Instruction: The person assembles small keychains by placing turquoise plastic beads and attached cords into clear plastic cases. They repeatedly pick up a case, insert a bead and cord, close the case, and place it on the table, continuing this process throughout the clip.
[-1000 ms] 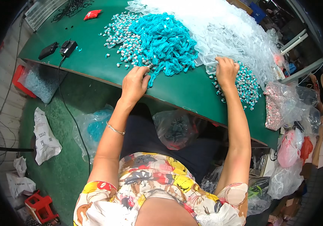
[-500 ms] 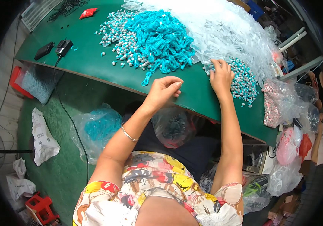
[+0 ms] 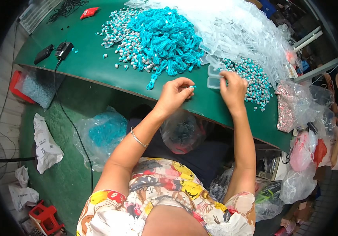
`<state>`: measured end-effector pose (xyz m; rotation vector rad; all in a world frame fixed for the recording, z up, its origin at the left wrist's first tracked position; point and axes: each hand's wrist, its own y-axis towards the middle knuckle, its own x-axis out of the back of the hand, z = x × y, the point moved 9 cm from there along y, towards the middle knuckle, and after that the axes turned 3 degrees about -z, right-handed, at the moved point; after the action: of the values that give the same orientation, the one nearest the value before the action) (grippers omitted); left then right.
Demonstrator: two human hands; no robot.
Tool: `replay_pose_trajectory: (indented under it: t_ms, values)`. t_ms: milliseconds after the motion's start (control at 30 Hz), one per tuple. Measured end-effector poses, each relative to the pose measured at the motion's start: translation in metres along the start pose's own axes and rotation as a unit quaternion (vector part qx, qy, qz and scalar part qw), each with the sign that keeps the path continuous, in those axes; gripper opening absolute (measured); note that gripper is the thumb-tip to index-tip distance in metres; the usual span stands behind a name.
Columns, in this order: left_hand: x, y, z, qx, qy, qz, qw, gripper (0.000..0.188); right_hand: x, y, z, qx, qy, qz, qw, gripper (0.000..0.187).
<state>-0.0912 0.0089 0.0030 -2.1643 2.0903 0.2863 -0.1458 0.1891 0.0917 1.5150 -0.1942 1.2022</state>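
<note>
- Left hand, 12 o'clock: grip narrow, thumb and forefinger pinched on a small teal piece above the near edge of the tabletop.
- Right hand, 2 o'clock: fingers bent at the edge of a clear case; I cannot tell whether this grip is closed on it.
- Clear case: lies between 1 and 2 o'clock; I see no contents in its near half.
- Done, in my judgement: one case set apart and one piece picked up.
- Left, in my judgement: nearly all the stock. I see loose teal cord bundles at 12 o'clock, grey-and-teal beads at 11, a second bead pile at 2, and heaped clear cases at 1.
- I can make out no filled case.
</note>
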Motion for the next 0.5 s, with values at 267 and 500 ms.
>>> replay_pose_trajectory:
  t_ms: [267, 500]
  values:
    - [0.003, -0.001, -0.002, -0.053, 0.077, -0.025, 0.995, 0.016, -0.011, -0.018, 0.02, -0.026, 0.021, 0.048, 0.998, 0.013]
    - [-0.008, -0.012, -0.028, -0.147, 0.22, -0.048, 0.963, 0.012, -0.037, -0.003, -0.018, -0.006, -0.101, 0.052, 0.994, 0.011]
